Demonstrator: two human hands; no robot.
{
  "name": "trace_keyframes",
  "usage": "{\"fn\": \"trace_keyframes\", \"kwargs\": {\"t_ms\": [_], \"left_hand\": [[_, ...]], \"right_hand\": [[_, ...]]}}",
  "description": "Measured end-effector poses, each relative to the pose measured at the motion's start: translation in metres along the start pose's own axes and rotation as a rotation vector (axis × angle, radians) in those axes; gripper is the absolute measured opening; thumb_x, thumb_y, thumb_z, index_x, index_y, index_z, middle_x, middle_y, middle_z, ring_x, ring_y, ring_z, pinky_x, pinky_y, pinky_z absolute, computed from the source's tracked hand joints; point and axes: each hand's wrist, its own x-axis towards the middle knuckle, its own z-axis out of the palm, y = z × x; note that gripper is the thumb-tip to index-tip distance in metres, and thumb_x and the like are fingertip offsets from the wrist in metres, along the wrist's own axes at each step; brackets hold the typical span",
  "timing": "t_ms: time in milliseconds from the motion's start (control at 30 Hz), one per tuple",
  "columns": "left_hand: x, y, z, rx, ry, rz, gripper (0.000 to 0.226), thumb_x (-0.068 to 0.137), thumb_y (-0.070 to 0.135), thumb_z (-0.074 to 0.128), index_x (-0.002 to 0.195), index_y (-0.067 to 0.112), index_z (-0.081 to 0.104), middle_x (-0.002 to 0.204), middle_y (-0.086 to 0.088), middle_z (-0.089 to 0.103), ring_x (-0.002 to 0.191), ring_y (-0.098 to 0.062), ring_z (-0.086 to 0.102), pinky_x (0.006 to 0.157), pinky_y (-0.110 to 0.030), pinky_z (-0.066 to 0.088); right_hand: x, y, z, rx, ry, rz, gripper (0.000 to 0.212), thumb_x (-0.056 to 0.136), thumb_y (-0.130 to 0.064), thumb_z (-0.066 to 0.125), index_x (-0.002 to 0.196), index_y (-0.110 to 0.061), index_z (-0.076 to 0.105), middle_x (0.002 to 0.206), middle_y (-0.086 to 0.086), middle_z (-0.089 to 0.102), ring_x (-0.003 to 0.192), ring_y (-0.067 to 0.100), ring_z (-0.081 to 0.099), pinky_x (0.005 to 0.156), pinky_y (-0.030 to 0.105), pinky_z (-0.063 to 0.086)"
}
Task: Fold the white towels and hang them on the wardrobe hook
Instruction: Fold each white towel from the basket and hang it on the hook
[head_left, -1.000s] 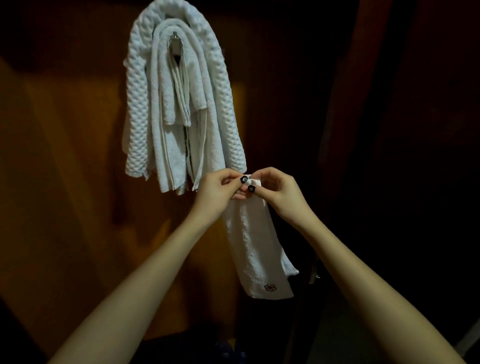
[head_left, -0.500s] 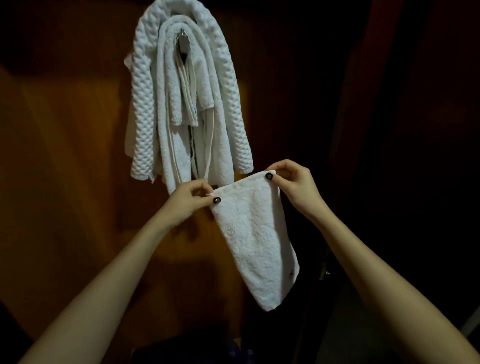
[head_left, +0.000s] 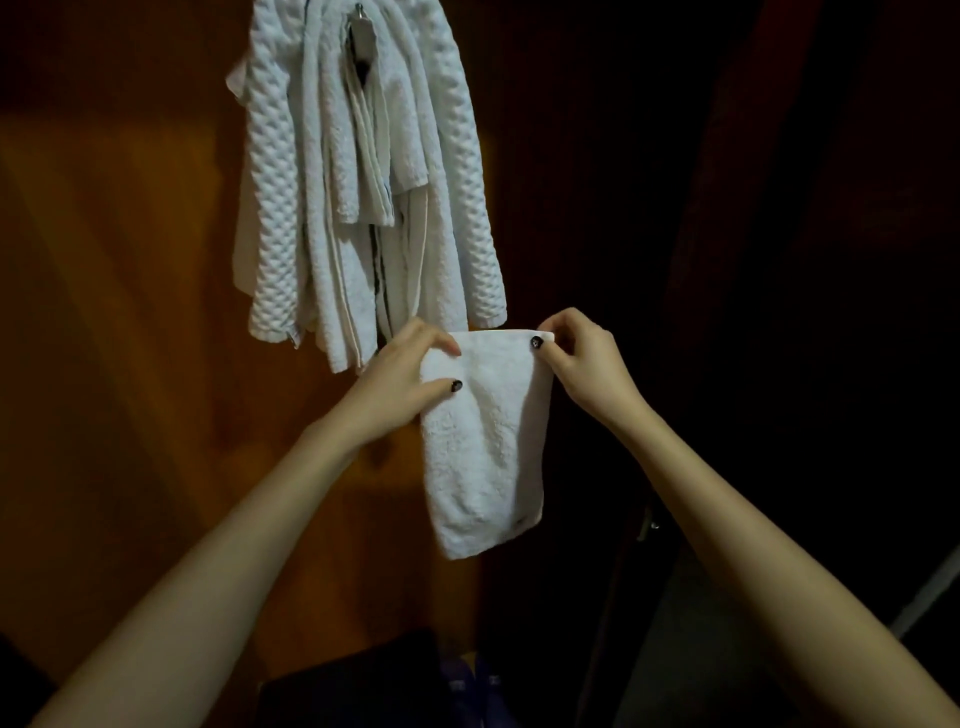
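Observation:
A small white towel (head_left: 485, 447) hangs folded in front of the wardrobe door, held by its top edge. My left hand (head_left: 400, 387) grips its upper left corner, thumb across the front. My right hand (head_left: 582, 358) pinches the upper right corner. Above them a metal hook (head_left: 361, 36) on the door carries several white towels (head_left: 363, 182), the outermost one waffle-textured (head_left: 270, 208), all draped down to just above my hands.
The brown wooden wardrobe door (head_left: 130, 312) fills the left side. Its dark edge with a small metal handle (head_left: 647, 525) lies at the right, with a dark opening beyond. A dark object (head_left: 353, 686) sits low at the bottom.
My hands went from pinching the towel together at one point to holding it spread by two top corners. The towel now hangs squarer and shorter, and the view has moved closer to the hook.

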Motion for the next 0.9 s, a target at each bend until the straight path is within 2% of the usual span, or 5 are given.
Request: {"fn": "trace_keyframes", "kwargs": {"t_ms": [200,367,500,767,900], "left_hand": [[-0.011,0.001,0.012,-0.041,0.361,-0.05,0.015,0.083,-0.001,0.063,0.093,0.01,0.069,0.091,-0.003,0.055,0.084,-0.015,0.053,0.073,-0.007,0.035],[-0.024,0.001,0.028,0.181,0.221,-0.185,0.052,0.081,0.016,0.072,0.125,0.017,0.043,0.13,-0.005,0.031,0.111,-0.029,0.048,0.082,-0.04,0.042],[-0.035,-0.001,0.026,0.217,0.279,-0.17,0.05,0.085,0.009,0.065,0.13,0.017,0.043,0.135,-0.003,0.03,0.113,-0.027,0.048,0.084,-0.044,0.043],[-0.037,0.013,0.038,-0.114,0.574,-0.204,0.021,0.08,0.004,0.071,0.1,0.007,0.063,0.107,-0.003,0.046,0.097,-0.004,0.046,0.088,-0.006,0.035],[-0.036,0.015,0.042,-0.069,0.563,-0.153,0.022,0.086,-0.002,0.061,0.106,0.003,0.067,0.11,-0.01,0.052,0.099,-0.006,0.048,0.089,-0.004,0.033]], "right_hand": [[-0.006,0.0,0.002,0.068,0.036,-0.077,0.004,0.093,-0.021,0.058,0.095,-0.022,0.055,0.069,-0.001,0.06,0.056,0.003,0.05,0.049,0.017,0.038],[-0.015,-0.012,0.014,0.033,-0.047,-0.225,0.027,0.09,-0.004,0.057,0.11,-0.017,0.071,0.097,0.001,0.067,0.087,0.01,0.062,0.076,0.024,0.05],[-0.012,-0.018,0.025,-0.033,-0.033,-0.231,0.025,0.091,-0.002,0.057,0.108,-0.01,0.073,0.096,0.004,0.062,0.085,0.015,0.058,0.074,0.025,0.047],[-0.013,-0.026,0.049,-0.212,-0.045,-0.229,0.021,0.089,-0.008,0.058,0.108,-0.01,0.066,0.102,0.006,0.059,0.083,0.025,0.059,0.069,0.041,0.05],[-0.011,-0.029,0.048,0.036,-0.056,-0.098,0.01,0.085,-0.01,0.065,0.093,-0.015,0.066,0.079,-0.007,0.06,0.068,0.001,0.056,0.062,0.02,0.045]]}}
